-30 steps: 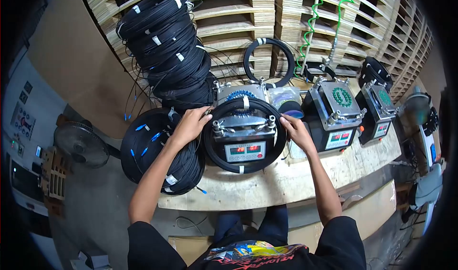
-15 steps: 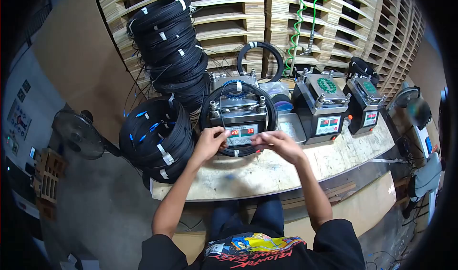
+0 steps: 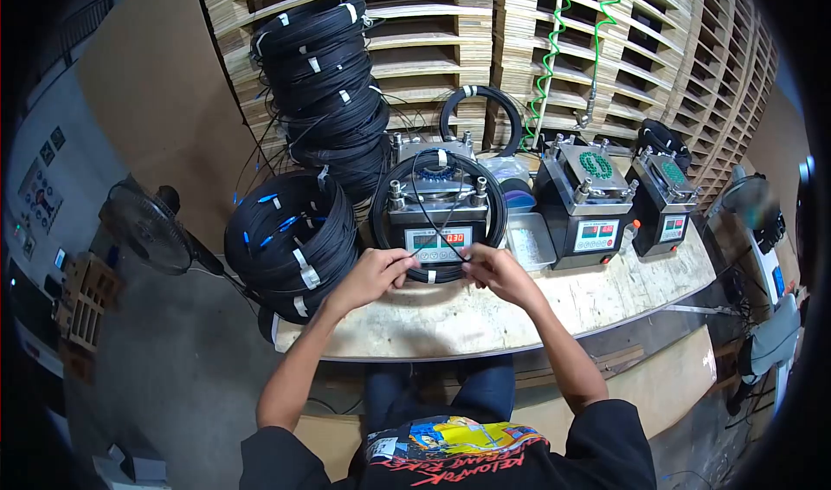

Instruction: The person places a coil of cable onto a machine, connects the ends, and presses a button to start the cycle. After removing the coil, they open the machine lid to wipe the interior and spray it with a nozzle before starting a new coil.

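Observation:
A coil of black cable [image 3: 497, 217] bound with white tape leans upright against the front of a metal-topped machine [image 3: 439, 215] with a lit red display. One loose strand of that cable crosses the display diagonally, down to my right hand [image 3: 502, 277], whose fingers pinch it at the coil's lower right. My left hand [image 3: 377, 277] is closed, thumb and forefinger together, by the coil's lower left just under the display. What lies between those left fingertips is too small to make out.
Black cable coils are stacked at left, a nearer stack [image 3: 294, 243] with blue connectors and a taller one [image 3: 325, 83] behind. Two similar machines [image 3: 597, 204] stand rightward, beside a clear tray [image 3: 530, 241]. A fan [image 3: 149, 230] is left of the wooden table [image 3: 554, 304].
The loose strand has swung from the left hand's side across the display to my right hand. My right fingers have closed, and both hands sit slightly lower against the coil.

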Demonstrator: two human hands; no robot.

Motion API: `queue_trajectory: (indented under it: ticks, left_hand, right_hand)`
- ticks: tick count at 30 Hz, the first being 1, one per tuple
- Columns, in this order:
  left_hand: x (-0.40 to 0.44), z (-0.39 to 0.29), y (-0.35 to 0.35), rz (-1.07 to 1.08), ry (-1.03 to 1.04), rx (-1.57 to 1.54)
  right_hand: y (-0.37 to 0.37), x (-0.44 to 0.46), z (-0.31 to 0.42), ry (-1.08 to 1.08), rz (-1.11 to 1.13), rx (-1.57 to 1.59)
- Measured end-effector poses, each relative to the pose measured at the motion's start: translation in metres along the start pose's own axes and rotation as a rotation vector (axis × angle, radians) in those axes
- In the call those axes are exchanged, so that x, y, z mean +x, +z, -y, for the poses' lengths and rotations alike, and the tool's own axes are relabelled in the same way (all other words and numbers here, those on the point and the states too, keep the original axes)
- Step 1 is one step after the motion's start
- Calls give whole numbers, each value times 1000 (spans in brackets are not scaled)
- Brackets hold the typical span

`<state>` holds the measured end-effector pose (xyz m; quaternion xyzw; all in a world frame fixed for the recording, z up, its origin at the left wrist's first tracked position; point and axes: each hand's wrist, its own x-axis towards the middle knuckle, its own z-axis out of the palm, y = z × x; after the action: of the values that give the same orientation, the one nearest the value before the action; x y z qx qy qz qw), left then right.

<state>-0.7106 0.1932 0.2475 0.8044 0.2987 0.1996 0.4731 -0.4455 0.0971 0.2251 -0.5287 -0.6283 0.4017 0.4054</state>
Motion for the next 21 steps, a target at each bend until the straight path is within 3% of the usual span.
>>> queue_trajectory:
  ticks: [1,2,4,5,6,8,10,12,16,18,21]
  left_hand:
    - [-2,4,-1,-131,180,155]
    - [-6,3,-9,-345,537,704]
    - [-20,-20,-13,-466,288,1054]
    - [-23,-14,-12,-550,228,944]
    - [-26,-21,-11,-553,231,946]
    - [-30,-42,-9,-517,-143,863]
    - [-20,-33,-15,-539,-75,764]
    - [2,-17,-21,-662,151,329]
    - [55,-8,-41,-877,192,24]
    - [91,2,-52,-805,316,-416]
    - [129,4,-84,-706,125,-1059]
  right_hand:
    - [-7,-4,2,40,-23,-213]
    - [-14,-7,-10,37,-25,-213]
    - [-17,-10,-18,-410,-235,-653]
    - [-20,-21,-19,-375,-379,-885]
    - [-22,-23,-19,-378,-381,-886]
    - [-31,-25,-22,-95,-562,-912]
    - [-44,-19,-9,211,-523,-611]
    - [-63,0,-50,-102,-506,-52]
    - [-82,44,-15,-81,-617,623]
    - [-96,74,-21,-124,-651,724]
    - [-132,122,-35,22,-627,787]
